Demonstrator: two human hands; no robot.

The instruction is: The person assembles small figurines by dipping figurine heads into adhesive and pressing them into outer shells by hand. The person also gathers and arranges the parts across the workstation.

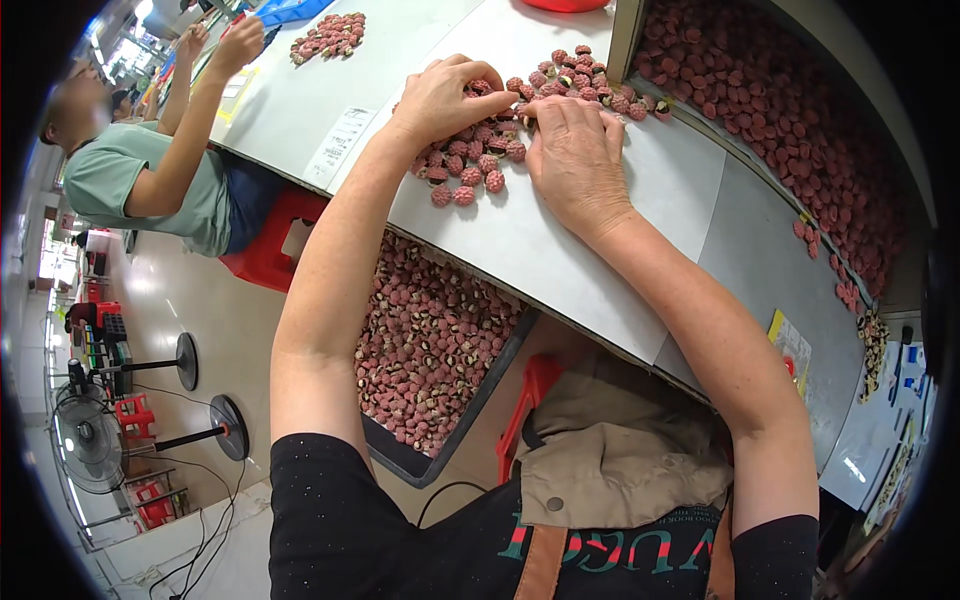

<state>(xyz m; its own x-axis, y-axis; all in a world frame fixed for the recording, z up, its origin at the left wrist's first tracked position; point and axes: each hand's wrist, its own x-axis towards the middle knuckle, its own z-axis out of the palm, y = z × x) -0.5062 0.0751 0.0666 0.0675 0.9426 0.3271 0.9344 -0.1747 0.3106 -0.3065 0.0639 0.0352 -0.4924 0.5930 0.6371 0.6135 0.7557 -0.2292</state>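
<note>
A heap of small pinkish-red, bumpy, lychee-like balls (487, 163) lies on the white tabletop (480, 222); some show dark and cream parts. My left hand (440, 98) curves over the heap from the left, thumb and fingers bent inward. From the right, my right hand (580, 160) comes in with its fingers bent down and pressed together. The fingertips of both hands meet above the pile's middle. Whatever sits between them is hidden by the fingers. More balls spread beyond my hands toward the back.
Below the table edge stands a dark crate (470, 425) full of similar balls. A large bin of reddish shell-like pieces (760, 110) is at the back right. Another small pile (328, 38) lies far left, near a seated co-worker (150, 185). A red stool (275, 240) stands beside the table.
</note>
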